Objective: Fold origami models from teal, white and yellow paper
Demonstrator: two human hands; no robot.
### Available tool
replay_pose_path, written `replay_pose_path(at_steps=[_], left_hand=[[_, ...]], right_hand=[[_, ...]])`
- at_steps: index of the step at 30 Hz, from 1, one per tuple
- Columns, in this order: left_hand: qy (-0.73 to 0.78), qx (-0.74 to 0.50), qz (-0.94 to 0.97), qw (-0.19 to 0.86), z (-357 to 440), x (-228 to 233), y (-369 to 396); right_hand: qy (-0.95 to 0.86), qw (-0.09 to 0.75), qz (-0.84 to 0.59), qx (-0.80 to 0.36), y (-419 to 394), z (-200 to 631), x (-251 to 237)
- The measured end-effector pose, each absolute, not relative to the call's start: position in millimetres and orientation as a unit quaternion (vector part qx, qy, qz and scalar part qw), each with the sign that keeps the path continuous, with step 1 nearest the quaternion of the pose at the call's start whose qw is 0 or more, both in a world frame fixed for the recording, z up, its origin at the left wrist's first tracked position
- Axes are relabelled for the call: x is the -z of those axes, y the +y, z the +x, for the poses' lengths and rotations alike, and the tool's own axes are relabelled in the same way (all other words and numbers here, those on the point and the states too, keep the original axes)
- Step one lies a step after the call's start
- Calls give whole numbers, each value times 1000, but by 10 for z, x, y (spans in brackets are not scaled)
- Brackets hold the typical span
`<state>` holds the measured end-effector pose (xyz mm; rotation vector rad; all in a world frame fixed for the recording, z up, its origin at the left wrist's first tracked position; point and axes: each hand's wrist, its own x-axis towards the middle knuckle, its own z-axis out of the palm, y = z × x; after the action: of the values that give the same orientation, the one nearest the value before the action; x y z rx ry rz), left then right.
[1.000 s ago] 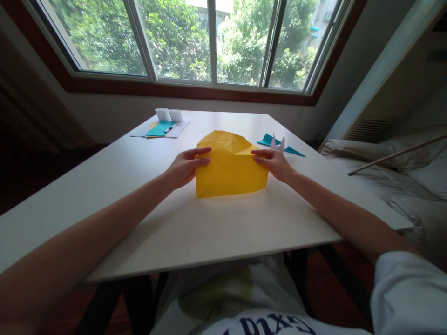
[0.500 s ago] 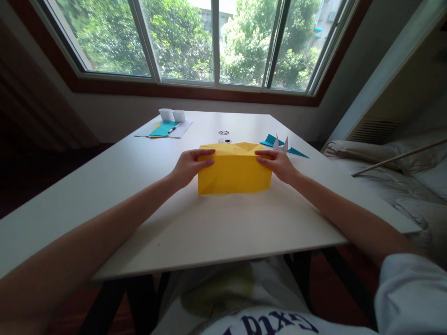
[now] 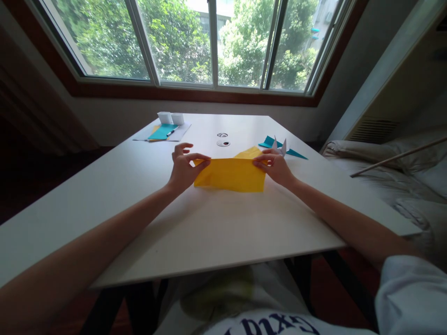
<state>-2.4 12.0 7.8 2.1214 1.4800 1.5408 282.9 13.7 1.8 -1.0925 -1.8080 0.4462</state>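
Note:
A folded sheet of yellow paper [image 3: 228, 175] is held up over the near half of the white table, its long upper crease running between my hands. My left hand [image 3: 183, 167] pinches the left end of that crease between thumb and index finger, the other fingers raised and curled. At the right end, my right hand [image 3: 275, 166] grips the crease with thumb and fingers. Behind the crease, a flap of the same paper sticks up toward the right. Whether the lower edge touches the table I cannot tell.
A teal folded paper plane [image 3: 296, 153] and a white folded paper piece with two points [image 3: 283, 148] lie beyond my right hand. At the far left are teal paper [image 3: 162, 132], a pen [image 3: 171, 132] and white folded boxes [image 3: 165, 117]. Round inserts [image 3: 223, 143] sit mid-table [image 3: 209, 228].
The yellow paper has tilted and shifted slightly left, and its rear flap now stands up at the right. My left hand's upper fingers have lifted away, leaving a thumb-and-index pinch.

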Motion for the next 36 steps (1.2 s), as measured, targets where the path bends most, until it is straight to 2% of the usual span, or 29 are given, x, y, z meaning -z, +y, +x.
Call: replay_pose_path(at_steps=[3,10,13,17,21,24,28,36], left_hand=[[475,-464,747,39,-44,-112,102],[480,-436,749,139,-117,-40,197],[446,-428,761,196,-142,-3,246],[382,-456,765,246,-108,14,228],[347,-487,763,244,-5,-36,124],[335,-511,743,272,74,-99,35],[325,-534,714,316,122,-151,-32],[320,-551,693,336,116,-81,13]], right_hand=[[-758,455,-451,-121,112,2843,-28],[-779,385,-439,-228,95,2841,-71],[-741,394,-450,-304,144,2864,-84],[-659,387,-451,-461,166,2879,-63],[-601,297,-400,-625,45,2802,-89],[-592,245,-381,-666,-76,2722,-154],[-596,242,-370,-670,-163,2679,-203],[-557,312,-337,-692,-272,2645,-262]])
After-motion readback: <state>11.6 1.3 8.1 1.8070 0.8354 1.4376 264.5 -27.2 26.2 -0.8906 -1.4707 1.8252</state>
